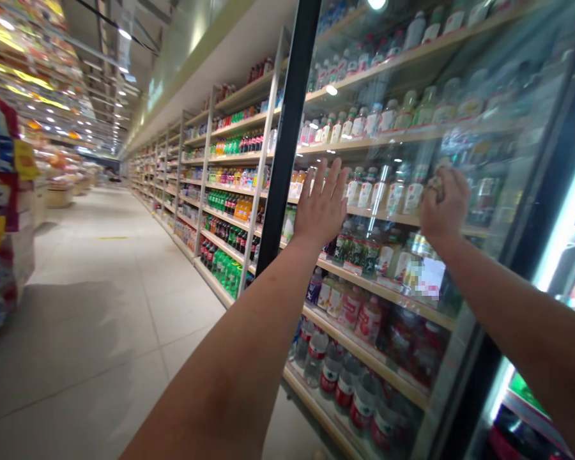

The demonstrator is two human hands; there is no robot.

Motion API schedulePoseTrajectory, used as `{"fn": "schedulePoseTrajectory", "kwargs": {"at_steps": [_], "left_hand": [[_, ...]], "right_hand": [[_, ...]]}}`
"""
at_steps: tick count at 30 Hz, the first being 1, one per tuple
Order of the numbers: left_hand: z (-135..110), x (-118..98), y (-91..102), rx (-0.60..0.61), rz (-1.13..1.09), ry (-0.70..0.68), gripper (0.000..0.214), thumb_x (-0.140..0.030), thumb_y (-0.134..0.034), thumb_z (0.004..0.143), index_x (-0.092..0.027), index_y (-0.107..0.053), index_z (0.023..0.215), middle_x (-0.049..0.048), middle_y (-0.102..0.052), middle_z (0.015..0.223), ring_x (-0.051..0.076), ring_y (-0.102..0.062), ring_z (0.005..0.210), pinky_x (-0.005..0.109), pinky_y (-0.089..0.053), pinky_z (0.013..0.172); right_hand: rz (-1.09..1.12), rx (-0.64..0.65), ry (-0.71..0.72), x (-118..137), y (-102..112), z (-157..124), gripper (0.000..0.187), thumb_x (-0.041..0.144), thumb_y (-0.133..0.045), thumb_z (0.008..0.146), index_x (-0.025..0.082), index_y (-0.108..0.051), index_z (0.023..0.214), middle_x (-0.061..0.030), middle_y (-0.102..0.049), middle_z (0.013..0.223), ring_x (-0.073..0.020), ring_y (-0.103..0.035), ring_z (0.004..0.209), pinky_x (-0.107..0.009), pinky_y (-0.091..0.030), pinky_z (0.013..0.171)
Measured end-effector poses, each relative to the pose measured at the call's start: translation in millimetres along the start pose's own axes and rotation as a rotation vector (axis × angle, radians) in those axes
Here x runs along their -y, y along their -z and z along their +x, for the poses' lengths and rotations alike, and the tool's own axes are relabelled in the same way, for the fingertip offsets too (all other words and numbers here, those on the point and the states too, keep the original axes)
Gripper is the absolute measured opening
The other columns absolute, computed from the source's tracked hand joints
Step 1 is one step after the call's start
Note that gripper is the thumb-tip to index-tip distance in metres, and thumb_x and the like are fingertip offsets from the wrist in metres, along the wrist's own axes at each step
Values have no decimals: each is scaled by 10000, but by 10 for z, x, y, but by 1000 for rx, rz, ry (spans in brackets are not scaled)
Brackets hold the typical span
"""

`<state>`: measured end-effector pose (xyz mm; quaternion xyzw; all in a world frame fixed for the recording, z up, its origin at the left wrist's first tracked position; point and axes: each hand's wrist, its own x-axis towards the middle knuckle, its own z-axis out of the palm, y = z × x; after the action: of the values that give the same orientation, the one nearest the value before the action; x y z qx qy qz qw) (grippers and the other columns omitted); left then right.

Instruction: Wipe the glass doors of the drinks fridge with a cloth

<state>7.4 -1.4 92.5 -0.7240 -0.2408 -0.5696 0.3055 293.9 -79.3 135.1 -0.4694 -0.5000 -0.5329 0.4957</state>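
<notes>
My left hand (322, 206) is raised with fingers stretched flat against the glass cooler door (464, 268), near its black frame edge (287, 134). My right hand (443, 206) is further right on the same glass, fingers curled over something small and crumpled that I cannot make out. Behind the glass stand rows of drink bottles (364, 191) on wooden shelves.
A long aisle of open shelving (220, 191) with bottled drinks runs away on the left of the door. The pale tiled floor (100, 306) stretches ahead. Display stands (2, 211) with packaged goods sit at the far left. A lit cooler interior (565, 255) shows at the right.
</notes>
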Motion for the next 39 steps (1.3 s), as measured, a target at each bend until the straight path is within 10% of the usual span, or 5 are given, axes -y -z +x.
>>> {"fn": "schedulePoseTrajectory", "kwargs": {"at_steps": [4,10,29,36,39], "left_hand": [[8,-6,6,10,0,-4,669,-256,-441,983,-136,-249,1612,91,-194,1697,298,-76,1579,521,-43,1306],[6,-6,9,22,6,1,638,-259,-403,998,-115,-265,1604,103,-188,1697,299,-72,1579,521,-47,1305],[8,-8,13,17,-23,1,645,-253,-415,988,-131,-273,1605,96,-198,1695,296,-74,1579,520,-45,1307],[2,10,-20,-11,-7,-11,626,-270,-394,1005,-115,-279,1600,106,-205,1692,306,-91,1577,529,-57,1302],[8,8,-16,0,-21,-7,649,-266,-422,990,-134,-269,1607,99,-201,1694,304,-83,1579,538,-49,1302]], "right_hand": [[39,41,155,49,138,-364,495,252,-493,869,244,-577,1357,-89,-519,1472,-285,-434,1422,-541,-352,1203],[-25,-123,-178,-51,127,-126,453,193,-473,855,147,-654,1267,-166,-597,1374,-325,-525,1318,-539,-389,1172],[57,128,218,142,172,-417,542,265,-519,851,258,-562,1392,-68,-504,1508,-294,-408,1459,-554,-360,1214],[-31,-28,-141,-86,221,36,463,251,-471,902,214,-626,1337,-110,-570,1453,-302,-512,1357,-491,-383,1201],[10,96,76,93,235,-93,518,202,-500,852,214,-600,1360,-82,-530,1497,-286,-464,1414,-532,-377,1211]]}}
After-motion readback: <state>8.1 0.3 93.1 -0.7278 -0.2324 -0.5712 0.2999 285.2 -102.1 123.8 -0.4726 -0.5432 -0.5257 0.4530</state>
